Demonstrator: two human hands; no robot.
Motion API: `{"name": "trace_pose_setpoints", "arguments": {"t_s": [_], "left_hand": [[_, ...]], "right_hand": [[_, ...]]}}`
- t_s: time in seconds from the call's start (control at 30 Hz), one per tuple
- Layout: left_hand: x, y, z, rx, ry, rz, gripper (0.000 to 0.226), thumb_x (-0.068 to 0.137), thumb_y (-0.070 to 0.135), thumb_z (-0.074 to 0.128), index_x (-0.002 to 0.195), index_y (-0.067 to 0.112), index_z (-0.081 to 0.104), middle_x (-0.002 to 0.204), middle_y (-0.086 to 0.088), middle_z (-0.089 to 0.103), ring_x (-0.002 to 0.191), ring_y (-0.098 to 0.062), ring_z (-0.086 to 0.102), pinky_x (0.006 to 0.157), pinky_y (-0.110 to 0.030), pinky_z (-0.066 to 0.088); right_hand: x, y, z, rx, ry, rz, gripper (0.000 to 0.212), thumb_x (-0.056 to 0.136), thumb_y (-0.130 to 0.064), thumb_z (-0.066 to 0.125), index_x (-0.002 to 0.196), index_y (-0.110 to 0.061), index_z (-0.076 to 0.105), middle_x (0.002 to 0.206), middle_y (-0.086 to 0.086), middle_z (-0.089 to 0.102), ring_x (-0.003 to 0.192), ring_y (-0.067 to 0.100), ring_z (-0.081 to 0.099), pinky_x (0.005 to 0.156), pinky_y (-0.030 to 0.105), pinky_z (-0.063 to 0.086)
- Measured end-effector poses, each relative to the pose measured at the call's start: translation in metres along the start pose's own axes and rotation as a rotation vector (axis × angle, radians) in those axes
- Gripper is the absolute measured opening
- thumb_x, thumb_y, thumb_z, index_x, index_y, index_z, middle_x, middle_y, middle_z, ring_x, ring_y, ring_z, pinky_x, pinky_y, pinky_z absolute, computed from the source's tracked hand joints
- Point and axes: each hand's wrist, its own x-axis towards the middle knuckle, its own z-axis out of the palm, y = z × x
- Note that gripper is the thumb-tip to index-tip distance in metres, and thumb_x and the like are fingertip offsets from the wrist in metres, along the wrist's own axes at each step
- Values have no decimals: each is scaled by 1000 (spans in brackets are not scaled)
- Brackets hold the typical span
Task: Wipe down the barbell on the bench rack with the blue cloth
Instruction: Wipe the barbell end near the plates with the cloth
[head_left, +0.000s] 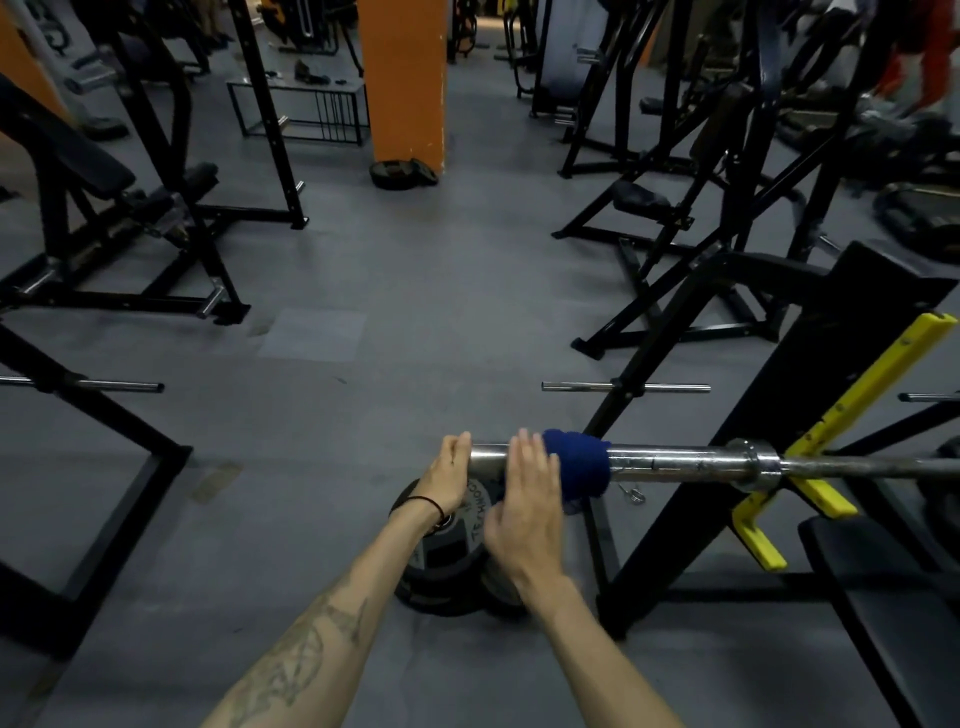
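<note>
Dark blue fabric cloth (579, 464) wrapped round chrome steel barbell sleeve (675, 462), just inboard of sleeve's free end. Right hand (524, 499) lies over sleeve, fingers straight and together, fingertips touching cloth's left edge; thumb side hidden. Left hand (451, 475) cups sleeve end, fingers curled over it. Barbell rests on yellow hook (821, 488) of black bench rack (810, 374). Black weight plates (447, 566) on floor below hands; white lettering partly legible, "TECHNO...".

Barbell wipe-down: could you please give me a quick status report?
Left hand cups the sleeve's end. Right hand presses blue cloth around barbell, fingers straight. Bar sits in yellow rack hook. Weight plates below; nothing blocks.
</note>
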Motion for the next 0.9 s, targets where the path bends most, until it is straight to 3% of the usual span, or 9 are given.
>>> {"name": "trace_pose_setpoints", "arguments": {"t_s": [0.1, 0.17, 0.33, 0.47, 0.57, 0.6, 0.67, 0.73, 0.9], "left_hand": [[3, 2, 0, -34, 21, -20, 54, 107, 51, 21, 139, 17, 47, 143, -14, 52, 129, -31, 50, 104, -39, 35], [7, 3, 0, -19, 22, -29, 59, 107, 52, 20, 142, 12, 46, 146, -15, 50, 133, -31, 48, 109, -39, 34], [15, 4, 2, 31, 61, -43, 67, 106, 54, 17, 133, 5, 54, 134, -21, 58, 122, -34, 55, 107, -44, 41], [21, 2, 4, 86, 76, -46, 64, 107, 49, 18, 137, 5, 54, 143, -21, 53, 131, -33, 50, 108, -40, 36], [24, 3, 3, 146, 82, -82, 67, 107, 50, 16, 132, 6, 60, 137, -22, 58, 126, -34, 54, 105, -40, 39], [24, 3, 3, 167, 86, -100, 69, 107, 50, 14, 131, 5, 60, 135, -24, 59, 123, -35, 56, 105, -40, 41], [26, 4, 3, 177, 93, -141, 73, 105, 52, 12, 129, 3, 60, 130, -23, 61, 117, -34, 58, 103, -41, 44], [27, 6, 4, 156, 88, -168, 73, 104, 52, 14, 131, 1, 59, 133, -21, 59, 118, -34, 57, 101, -38, 42], [27, 4, 1, 58, 125, -95, 62, 105, 51, 25, 115, 4, 65, 123, -17, 65, 114, -34, 60, 94, -38, 43]], "right_hand": [[-3, -11, 5, -1, -101, -305, 94, 73, -8, 58, 160, 1, 26, 171, 16, 17, 160, 27, 10, 129, 43, 11], [5, 15, -4, -59, -78, -407, 86, 75, -7, 53, 159, -1, 32, 170, 13, 23, 159, 25, 17, 128, 43, 16], [9, 24, -9, -22, 59, 42, 97, 67, 3, 71, 157, 0, 35, 164, 15, 35, 156, 28, 23, 130, 41, 4], [0, 0, -1, -1, -95, -291, 92, 73, -10, 54, 160, 0, 26, 171, 15, 17, 160, 28, 11, 128, 44, 11], [7, 32, -9, -133, -129, -559, 87, 76, -13, 51, 160, -3, 29, 171, 13, 19, 159, 26, 14, 128, 43, 18], [10, 44, -10, -165, -113, -542, 88, 76, -10, 57, 160, -4, 30, 170, 12, 22, 159, 25, 17, 128, 43, 19], [11, 53, -13, -106, -6, -284, 95, 71, -2, 73, 158, -5, 36, 167, 11, 30, 157, 24, 23, 128, 43, 18], [10, 31, -7, 2, 52, -63, 99, 66, 4, 75, 157, -3, 36, 165, 12, 34, 156, 25, 23, 129, 42, 11], [9, -3, -2, 74, -76, -356, 86, 73, -7, 56, 157, -1, 37, 168, 12, 27, 157, 24, 23, 129, 37, 12]]}}
